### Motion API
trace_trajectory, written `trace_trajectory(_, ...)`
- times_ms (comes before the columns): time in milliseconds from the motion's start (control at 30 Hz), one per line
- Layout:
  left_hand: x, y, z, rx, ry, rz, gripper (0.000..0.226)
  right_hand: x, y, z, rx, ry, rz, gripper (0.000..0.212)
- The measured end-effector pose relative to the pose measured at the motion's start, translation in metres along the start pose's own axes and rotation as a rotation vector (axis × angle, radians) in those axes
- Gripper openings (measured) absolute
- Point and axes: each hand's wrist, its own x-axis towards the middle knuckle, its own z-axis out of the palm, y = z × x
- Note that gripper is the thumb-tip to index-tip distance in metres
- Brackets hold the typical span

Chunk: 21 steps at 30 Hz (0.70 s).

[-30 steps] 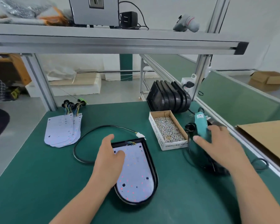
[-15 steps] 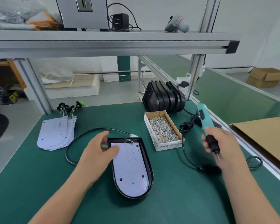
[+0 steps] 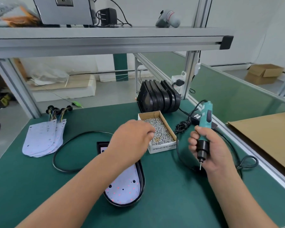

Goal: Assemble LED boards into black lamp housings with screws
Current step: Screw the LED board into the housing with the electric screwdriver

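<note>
On the green bench mat [image 3: 39, 186] the LED board [image 3: 123, 190] lies seated in the black housing [image 3: 142, 178], and the left hand [image 3: 132, 140], steadying it a moment ago, has gone to the screw box [image 3: 163, 148], fingers curled down among the screws [image 3: 161, 129] (whether they pinch one, I cannot tell). The right hand [image 3: 211, 152] now grips the screwdriver [image 3: 205, 119] bit-down, so fastening looks about to start.
</note>
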Motion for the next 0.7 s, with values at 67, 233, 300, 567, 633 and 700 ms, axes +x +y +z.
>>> trace_trajectory(67, 0.030, 0.011, 0.013, 0.127, -0.142, 0.037, 0.023, -0.001, 0.000, 0.000, -0.007, 0.001, 0.006, 0.016)
trace_trajectory(233, 0.061, 0.009, 0.038, 0.174, -0.409, 0.035, 0.017, -0.001, -0.001, 0.000, 0.013, 0.037, 0.010, 0.011)
trace_trajectory(300, 0.065, 0.006, 0.040, 0.133, -0.440, 0.024, 0.020, -0.001, 0.000, 0.001, 0.016, 0.035, 0.012, 0.011)
trace_trajectory(567, 0.080, -0.001, 0.049, 0.114, -0.457, 0.012, 0.008, 0.000, -0.001, 0.000, 0.016, 0.037, -0.002, 0.010)
trace_trajectory(633, 0.077, -0.005, 0.052, 0.071, -0.422, -0.029, 0.007, 0.000, -0.002, -0.001, 0.017, 0.044, -0.006, 0.009)
trace_trajectory(700, 0.074, -0.009, 0.054, 0.024, -0.392, -0.058, 0.008, 0.000, -0.002, 0.000, 0.019, 0.044, -0.008, 0.009)
